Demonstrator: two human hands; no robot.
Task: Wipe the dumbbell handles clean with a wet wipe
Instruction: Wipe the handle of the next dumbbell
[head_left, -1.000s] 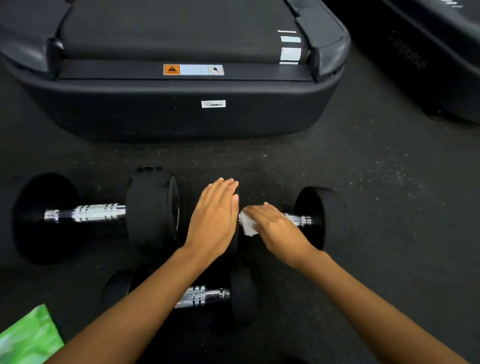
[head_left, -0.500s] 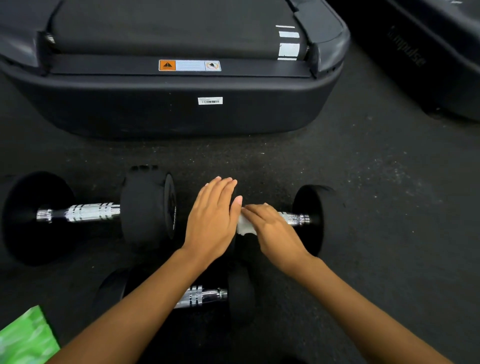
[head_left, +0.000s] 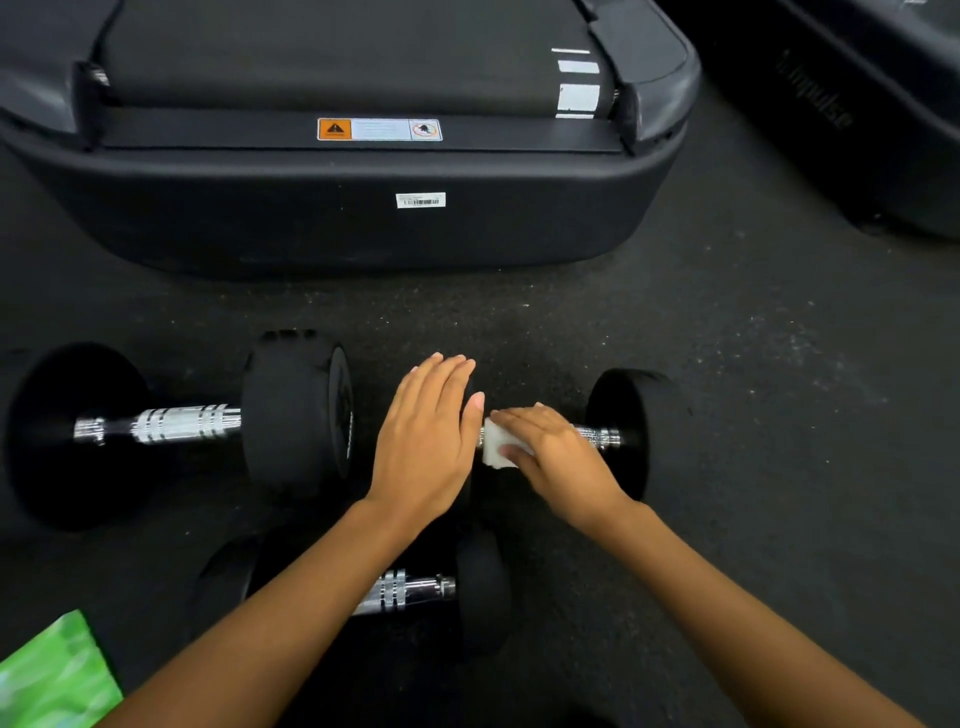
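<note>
Black rubber floor (head_left: 727, 364) holds three dumbbells in front of a treadmill (head_left: 363, 234). On the right dumbbell (head_left: 636, 431), the right hand (head_left: 558, 457) presses a folded white wipe (head_left: 496, 447) onto the chrome handle (head_left: 597, 435), fingers curled down over wipe and bar, near the handle's left end. The left hand (head_left: 428, 441) lies flat and open, fingers together, on that dumbbell's left weight (mostly hidden under the palm). A bigger dumbbell (head_left: 182, 423) lies just left of it, and a smaller one (head_left: 415, 590) sits nearer the person, partly under the left forearm. A green packet (head_left: 52, 675) pokes in at the lower left corner.
</note>
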